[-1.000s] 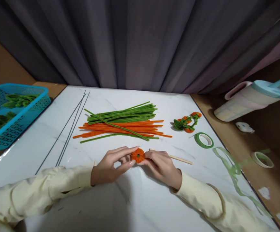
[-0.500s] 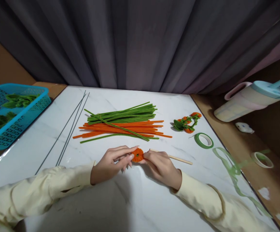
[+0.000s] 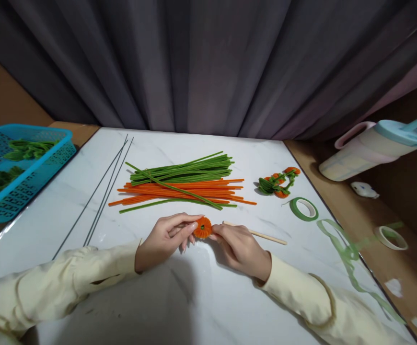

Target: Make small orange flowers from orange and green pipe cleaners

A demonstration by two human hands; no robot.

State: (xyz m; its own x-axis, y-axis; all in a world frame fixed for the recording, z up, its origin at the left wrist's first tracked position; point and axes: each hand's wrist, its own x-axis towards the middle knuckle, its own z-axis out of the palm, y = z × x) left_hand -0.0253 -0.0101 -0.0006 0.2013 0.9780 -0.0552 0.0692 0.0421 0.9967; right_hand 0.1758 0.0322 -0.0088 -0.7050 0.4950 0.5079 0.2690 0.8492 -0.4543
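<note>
Between my hands is a small round orange pipe-cleaner flower (image 3: pixel 203 228) with ridged petals and a green centre. My left hand (image 3: pixel 168 238) pinches its left side between thumb and fingers. At the flower's right edge, the fingertips of my right hand (image 3: pixel 242 249) are closed in a pinch against the rim. Just behind that hand lies a thin wooden stick (image 3: pixel 269 237), partly covered by it. Beyond my hands are orange pipe cleaners (image 3: pixel 179 192) and a bundle of green pipe cleaners (image 3: pixel 187 170), with a few green ones lying across and in front.
To the left stand a blue basket (image 3: pixel 55 160) holding green leaf pieces and three dark wires (image 3: pixel 102 201). On the right are an orange-and-green pipe-cleaner piece (image 3: pixel 280 183), green tape (image 3: pixel 304 209), a loose green strip (image 3: pixel 345 249), another tape roll (image 3: pixel 390 238) and a tumbler (image 3: pixel 366 151).
The orange flower has shifted slightly left and up with my left hand. My right fingertips have moved from over its edge to its outer rim.
</note>
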